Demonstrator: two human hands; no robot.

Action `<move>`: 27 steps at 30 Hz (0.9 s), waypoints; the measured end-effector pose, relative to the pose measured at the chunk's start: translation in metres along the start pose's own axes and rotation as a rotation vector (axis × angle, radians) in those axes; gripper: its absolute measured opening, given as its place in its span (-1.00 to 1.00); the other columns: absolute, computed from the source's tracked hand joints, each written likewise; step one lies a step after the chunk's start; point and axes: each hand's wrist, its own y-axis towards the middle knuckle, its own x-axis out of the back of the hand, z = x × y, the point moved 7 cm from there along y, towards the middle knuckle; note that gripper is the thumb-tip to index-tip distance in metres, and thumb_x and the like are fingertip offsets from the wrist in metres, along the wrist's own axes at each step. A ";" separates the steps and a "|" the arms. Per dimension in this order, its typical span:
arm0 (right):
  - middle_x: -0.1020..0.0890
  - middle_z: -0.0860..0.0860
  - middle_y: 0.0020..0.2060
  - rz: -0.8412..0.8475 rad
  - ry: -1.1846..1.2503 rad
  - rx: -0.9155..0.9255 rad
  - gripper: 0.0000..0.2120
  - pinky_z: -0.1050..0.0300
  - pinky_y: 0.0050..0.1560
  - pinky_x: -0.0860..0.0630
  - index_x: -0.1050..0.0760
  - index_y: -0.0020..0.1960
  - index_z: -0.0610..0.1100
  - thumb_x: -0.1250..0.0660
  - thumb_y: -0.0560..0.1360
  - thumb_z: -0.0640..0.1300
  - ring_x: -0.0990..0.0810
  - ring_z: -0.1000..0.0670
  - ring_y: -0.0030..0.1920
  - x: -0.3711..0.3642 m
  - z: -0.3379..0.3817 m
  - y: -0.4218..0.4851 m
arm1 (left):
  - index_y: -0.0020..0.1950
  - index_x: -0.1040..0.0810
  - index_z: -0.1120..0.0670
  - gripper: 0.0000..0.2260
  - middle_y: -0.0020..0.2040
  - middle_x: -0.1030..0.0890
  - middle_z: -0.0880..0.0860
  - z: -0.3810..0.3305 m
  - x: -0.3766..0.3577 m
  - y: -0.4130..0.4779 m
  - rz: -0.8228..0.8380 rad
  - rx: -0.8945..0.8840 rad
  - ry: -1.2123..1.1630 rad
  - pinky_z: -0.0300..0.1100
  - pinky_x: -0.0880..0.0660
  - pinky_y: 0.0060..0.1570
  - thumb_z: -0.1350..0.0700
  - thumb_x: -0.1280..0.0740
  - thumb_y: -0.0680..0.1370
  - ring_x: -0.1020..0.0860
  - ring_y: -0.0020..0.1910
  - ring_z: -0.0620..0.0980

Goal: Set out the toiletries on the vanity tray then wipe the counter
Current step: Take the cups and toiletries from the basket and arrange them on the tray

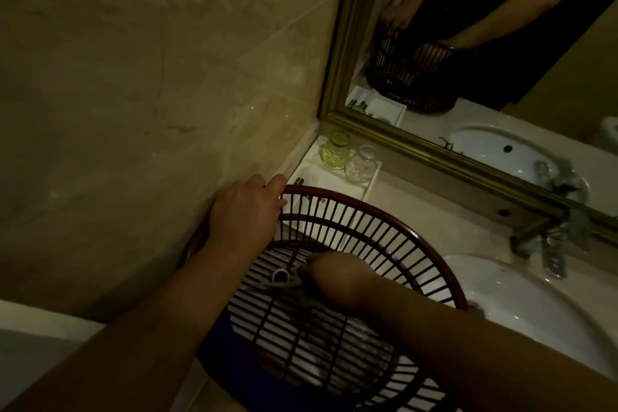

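Observation:
A dark red slatted basket (384, 211) stands on the counter (434, 211) in front of me. My left hand (249, 207) grips its far left rim. My right hand (329, 273) reaches down inside the basket, fingers curled by a small round-ended item (281, 276); whether it holds that item is hidden. Behind the basket, in the corner, lies the white vanity tray (337, 179). It carries a yellow-green glass (335, 149) and a clear glass (360, 164). Small dark-capped toiletries (298, 181) lie at the tray's near edge.
A white sink (521, 304) sits to the right of the basket, with a metal tap (551, 244) behind it. A gold-framed mirror (418, 140) runs along the back wall. The beige tiled wall (150, 110) closes the left side. Something blue (220, 334) lies under the basket.

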 end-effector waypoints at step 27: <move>-0.67 -0.15 0.03 -0.818 -0.151 0.409 -0.78 -0.08 -0.13 -0.63 -0.63 0.15 -0.22 -0.42 0.57 -0.13 -0.64 -0.13 -0.04 0.182 -0.001 -0.114 | 0.01 -0.57 0.09 -0.76 -0.30 -0.51 0.12 0.001 0.000 0.002 0.027 0.004 -0.057 -0.15 -0.26 -0.47 0.08 -0.54 0.44 -0.45 -0.45 0.16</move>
